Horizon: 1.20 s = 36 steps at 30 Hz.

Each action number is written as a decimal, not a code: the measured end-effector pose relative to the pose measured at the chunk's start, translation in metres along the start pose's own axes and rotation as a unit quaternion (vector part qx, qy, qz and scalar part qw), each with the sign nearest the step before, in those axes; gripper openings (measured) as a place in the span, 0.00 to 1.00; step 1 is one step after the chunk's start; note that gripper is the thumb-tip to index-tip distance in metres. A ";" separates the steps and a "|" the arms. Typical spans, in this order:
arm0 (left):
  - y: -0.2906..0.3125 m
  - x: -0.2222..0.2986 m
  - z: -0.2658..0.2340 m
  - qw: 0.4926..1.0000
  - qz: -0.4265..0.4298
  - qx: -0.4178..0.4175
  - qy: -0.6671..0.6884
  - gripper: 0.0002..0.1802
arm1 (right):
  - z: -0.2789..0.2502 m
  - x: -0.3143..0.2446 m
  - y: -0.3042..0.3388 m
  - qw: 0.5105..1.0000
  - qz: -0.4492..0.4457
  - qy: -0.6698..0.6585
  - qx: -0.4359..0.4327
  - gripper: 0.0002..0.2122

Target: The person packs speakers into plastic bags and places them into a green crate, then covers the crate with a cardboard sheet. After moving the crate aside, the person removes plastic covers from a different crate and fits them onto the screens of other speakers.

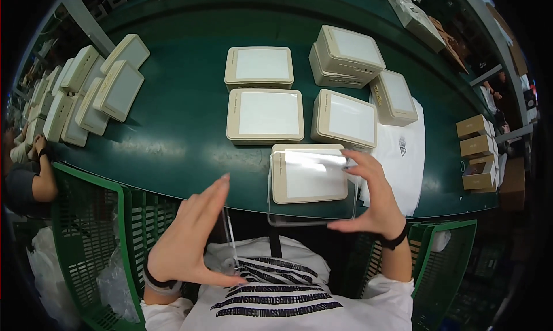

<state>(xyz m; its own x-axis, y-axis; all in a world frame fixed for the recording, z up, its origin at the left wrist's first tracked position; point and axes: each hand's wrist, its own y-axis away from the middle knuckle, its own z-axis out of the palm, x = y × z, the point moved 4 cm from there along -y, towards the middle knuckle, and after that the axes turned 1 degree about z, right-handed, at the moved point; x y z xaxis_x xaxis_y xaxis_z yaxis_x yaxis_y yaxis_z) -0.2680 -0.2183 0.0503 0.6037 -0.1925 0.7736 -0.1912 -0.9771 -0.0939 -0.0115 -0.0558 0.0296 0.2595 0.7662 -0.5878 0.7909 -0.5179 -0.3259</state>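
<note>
My right hand (375, 198) grips a clear plastic cover (311, 221) by its right side, thumb below and fingers above. The cover is above the table's front edge and overlaps the nearest cream box-shaped device (279, 181) with a white panel, which shows through it. Whether cover and device touch, I cannot tell. At the lower left, my left hand (190, 230) holds a second clear piece (229, 233), seen almost edge-on, between its fingers and thumb. Beyond the nearest device lie similar devices, among them one at the centre (265, 113) and one to its right (347, 121).
Two devices are stacked (351, 46) at the far right, beside another leaning device (396, 98). White sheets (403, 164) lie at the right. Several devices (118, 92) stand at the left, near another person's arm (44, 178). Green crates (86, 239) flank me; small boxes (477, 147) stand far right.
</note>
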 end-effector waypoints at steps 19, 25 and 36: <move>-0.044 -0.026 0.015 0.975 0.015 -0.210 -0.076 0.68 | 0.013 0.042 -0.017 0.997 0.036 0.020 -0.071 0.42; -0.055 -0.025 0.010 0.953 -0.079 -0.214 -0.198 0.64 | 0.015 0.057 0.003 0.881 0.155 -0.437 0.092 0.44; -0.117 -0.027 0.027 0.908 -0.124 -0.289 -0.276 0.62 | 0.042 0.031 0.018 0.839 0.192 -0.475 0.183 0.47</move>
<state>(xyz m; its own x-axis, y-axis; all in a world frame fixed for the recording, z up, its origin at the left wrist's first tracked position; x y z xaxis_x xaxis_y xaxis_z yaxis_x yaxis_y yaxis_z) -0.2407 -0.1015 0.0236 0.9495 -0.1454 0.2782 -0.2740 -0.8161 0.5087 -0.0130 -0.0576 -0.0255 -0.2397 -0.0421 -0.9699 0.4821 -0.8723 -0.0813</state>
